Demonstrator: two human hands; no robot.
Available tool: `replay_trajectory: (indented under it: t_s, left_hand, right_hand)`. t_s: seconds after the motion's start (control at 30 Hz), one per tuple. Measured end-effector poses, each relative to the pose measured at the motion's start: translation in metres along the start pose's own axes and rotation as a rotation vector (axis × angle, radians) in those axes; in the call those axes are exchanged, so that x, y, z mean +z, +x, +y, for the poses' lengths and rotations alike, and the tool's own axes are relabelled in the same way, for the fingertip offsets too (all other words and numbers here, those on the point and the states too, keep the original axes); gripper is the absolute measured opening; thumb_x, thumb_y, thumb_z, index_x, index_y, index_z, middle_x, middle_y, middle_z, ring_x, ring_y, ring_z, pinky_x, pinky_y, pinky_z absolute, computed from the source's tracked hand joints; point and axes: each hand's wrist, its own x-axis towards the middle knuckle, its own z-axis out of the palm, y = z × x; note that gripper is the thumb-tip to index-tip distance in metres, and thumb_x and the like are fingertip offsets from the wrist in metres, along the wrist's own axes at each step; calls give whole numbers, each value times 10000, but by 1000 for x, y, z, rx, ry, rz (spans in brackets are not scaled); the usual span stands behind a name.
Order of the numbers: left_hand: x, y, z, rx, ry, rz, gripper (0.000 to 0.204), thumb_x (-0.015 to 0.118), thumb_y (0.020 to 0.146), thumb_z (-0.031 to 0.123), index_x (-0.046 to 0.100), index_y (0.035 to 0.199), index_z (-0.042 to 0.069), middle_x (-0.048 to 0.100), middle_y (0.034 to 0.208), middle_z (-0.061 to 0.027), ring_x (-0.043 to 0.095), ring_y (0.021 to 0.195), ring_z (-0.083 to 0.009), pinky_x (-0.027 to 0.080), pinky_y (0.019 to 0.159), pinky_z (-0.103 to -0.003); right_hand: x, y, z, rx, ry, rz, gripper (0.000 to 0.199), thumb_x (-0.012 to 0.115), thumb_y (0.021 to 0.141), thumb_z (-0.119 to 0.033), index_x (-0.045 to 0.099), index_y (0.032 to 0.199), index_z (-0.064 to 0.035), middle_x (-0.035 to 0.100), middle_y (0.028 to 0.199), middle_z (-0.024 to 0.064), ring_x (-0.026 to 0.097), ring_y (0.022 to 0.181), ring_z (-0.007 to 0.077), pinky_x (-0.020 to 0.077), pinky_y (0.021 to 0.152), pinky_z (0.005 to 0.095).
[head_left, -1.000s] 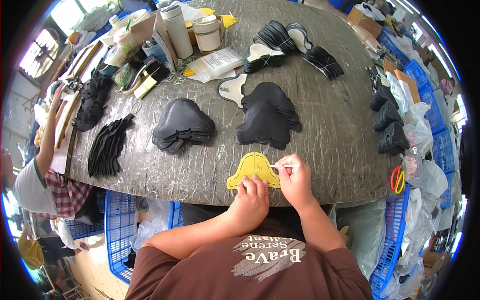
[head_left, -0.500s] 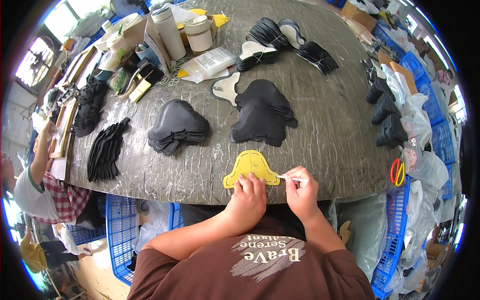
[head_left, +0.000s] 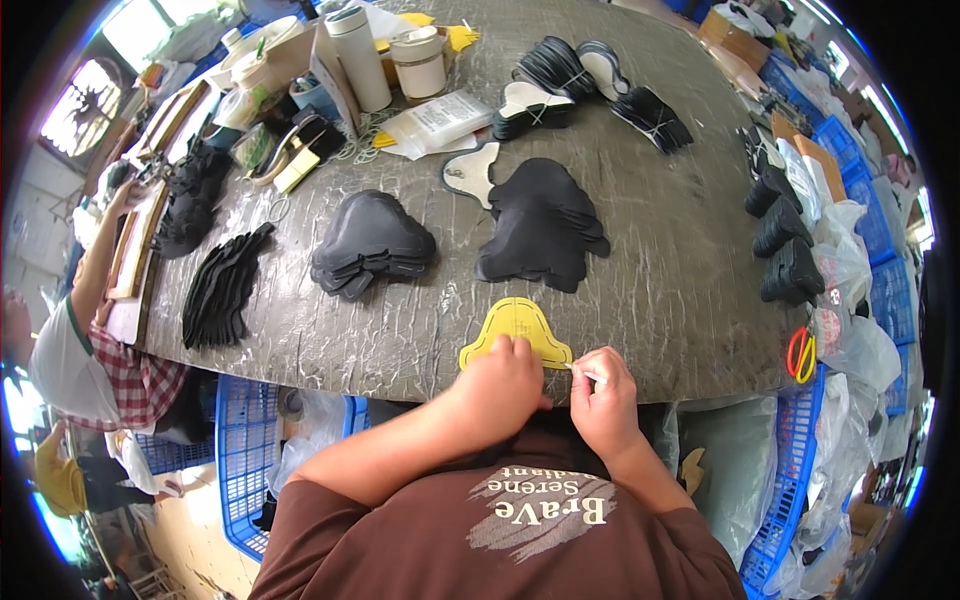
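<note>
A yellow bell-shaped template (head_left: 513, 318) with a dark line along its border lies near the front edge of the table. My left hand (head_left: 505, 385) is bent over its near side, fingers curled down and holding it; the fingertips are partly hidden. Beside the template's lower right corner, my right hand (head_left: 605, 390) pinches a thin white pen (head_left: 594, 376), its tip close to the template's edge. Beyond the template sits a stack of black cut pieces (head_left: 540, 220), with a pale shaped piece (head_left: 470, 175) against it. Another black stack (head_left: 372, 240) lies to the left.
Black strips (head_left: 228, 287) lie at the left. Scissors (head_left: 801, 355) with red and yellow handles rest at the right edge. Tied black bundles (head_left: 545, 68), a white bottle (head_left: 358, 60) and a jar (head_left: 418, 62) stand farther back. Another person (head_left: 90, 340) is at the left.
My left hand has drawn back toward the template's near edge, and its fingers have curled. The pen in my right hand has moved down around the template's right corner. The view has shifted slightly.
</note>
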Motion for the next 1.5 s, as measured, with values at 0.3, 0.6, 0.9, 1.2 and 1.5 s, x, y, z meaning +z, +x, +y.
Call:
replay_trajectory:
  t_s: [0.3,0.6,0.9,1.2,1.5]
  left_hand:
    - [-12,57,-89,-154,-772,-299,164,681,735,56,651,875,-24,671,756,-141,687,678,-236,536,602,-355]
    - [-12,64,-88,-105,-732,-310,204,719,692,84,656,852,-25,675,758,-151,669,660,-250,520,601,-359]
    - [-2,66,-92,-95,-695,-276,194,730,667,110,681,829,14,683,782,-153,654,727,-289,504,671,-380]
    - [-2,67,-92,-125,-729,-311,201,722,657,92,678,833,7,679,772,-155,654,720,-290,505,661,-379]
    - [-13,64,-88,-140,-752,-361,174,706,690,53,653,829,-36,661,711,-159,676,608,-231,521,553,-341]
  right_hand:
    - [-5,22,-10,25,-103,-134,184,660,784,14,489,802,-54,561,720,100,573,694,330,448,621,432]
    - [51,42,-24,-100,255,-194,143,704,773,-51,563,788,-73,627,696,89,607,659,316,453,612,415]
    - [57,46,-29,-142,134,-239,145,721,760,-40,584,789,-75,678,769,72,651,706,284,487,648,384]
    - [54,46,-37,-136,141,-287,155,715,759,-50,564,769,-82,648,717,66,621,677,295,470,636,387]
    - [43,41,-19,6,231,-247,141,704,785,-23,568,797,-56,636,721,107,611,662,308,473,617,383]
